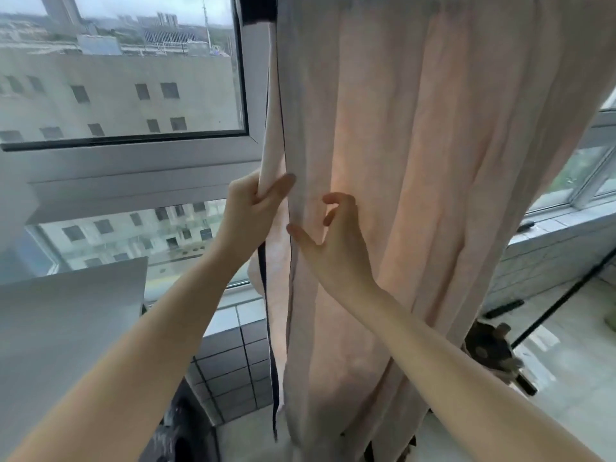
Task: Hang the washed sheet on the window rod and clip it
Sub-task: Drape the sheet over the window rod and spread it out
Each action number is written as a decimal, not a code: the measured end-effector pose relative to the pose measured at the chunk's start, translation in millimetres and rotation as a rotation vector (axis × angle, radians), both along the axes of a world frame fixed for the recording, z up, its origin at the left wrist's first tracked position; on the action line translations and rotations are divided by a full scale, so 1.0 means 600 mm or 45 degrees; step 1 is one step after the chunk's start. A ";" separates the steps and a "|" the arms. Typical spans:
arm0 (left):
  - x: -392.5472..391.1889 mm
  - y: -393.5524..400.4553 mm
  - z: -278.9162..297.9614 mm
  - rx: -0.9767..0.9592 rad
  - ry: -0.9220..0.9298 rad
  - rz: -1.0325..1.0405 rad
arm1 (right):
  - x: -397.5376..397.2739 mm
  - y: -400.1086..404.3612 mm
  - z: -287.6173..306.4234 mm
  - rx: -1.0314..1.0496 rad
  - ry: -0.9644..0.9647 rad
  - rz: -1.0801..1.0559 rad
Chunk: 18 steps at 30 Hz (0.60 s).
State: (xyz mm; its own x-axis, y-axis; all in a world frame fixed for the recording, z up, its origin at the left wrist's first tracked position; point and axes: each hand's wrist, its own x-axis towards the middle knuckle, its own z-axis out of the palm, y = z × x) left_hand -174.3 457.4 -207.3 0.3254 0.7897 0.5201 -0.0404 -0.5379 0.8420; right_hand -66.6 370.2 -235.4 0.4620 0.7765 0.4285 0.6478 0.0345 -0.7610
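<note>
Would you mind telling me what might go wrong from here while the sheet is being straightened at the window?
1. No clip shows on the sheet, so tugging by the left hand, which grips its left edge, may slide it off whatever it hangs from.
2. The right hand only rests on the cloth, giving little hold if it slips.
3. The hem hangs low and may touch the floor.

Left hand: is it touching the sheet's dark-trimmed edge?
Touching. The head view shows the left hand with fingers curled round the sheet edge.
</note>
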 end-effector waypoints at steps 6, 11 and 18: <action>0.001 -0.004 -0.007 -0.186 -0.038 -0.138 | 0.008 0.020 -0.007 -0.109 -0.039 -0.118; -0.004 0.014 -0.010 -0.275 -0.109 -0.087 | 0.033 -0.008 -0.022 0.145 0.246 -0.113; 0.028 -0.010 -0.025 -0.109 -0.067 -0.061 | 0.039 -0.052 -0.068 0.073 0.027 -0.037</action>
State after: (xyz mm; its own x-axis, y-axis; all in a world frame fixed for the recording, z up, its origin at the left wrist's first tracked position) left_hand -157.2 451.7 -222.6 0.3378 0.8163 0.4685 -0.1097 -0.4602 0.8810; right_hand -43.2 338.8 -276.1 0.4937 0.7370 0.4616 0.6328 0.0596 -0.7720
